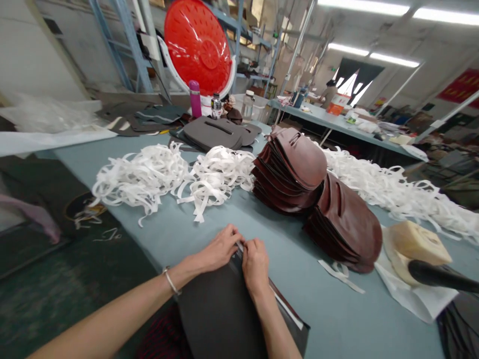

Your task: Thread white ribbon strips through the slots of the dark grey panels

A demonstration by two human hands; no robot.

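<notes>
My left hand, with a bracelet on its wrist, has its fingers closed at the far end of a dark grey leather-like panel. Right beside it, my right hand is closed on the same end, fingers bent down. A bit of white strip shows between the fingertips. Under my right forearm lies another dark piece, with a white strip along its edge. Beyond my hands are two stacks of brown leather pieces, one upper stack leaning on a lower stack.
Tangled white strips lie in a left heap, a middle heap and a long right heap. A yellowish block with a black handle sits at right. Grey cut pieces, a purple bottle and a red basin stand farther back.
</notes>
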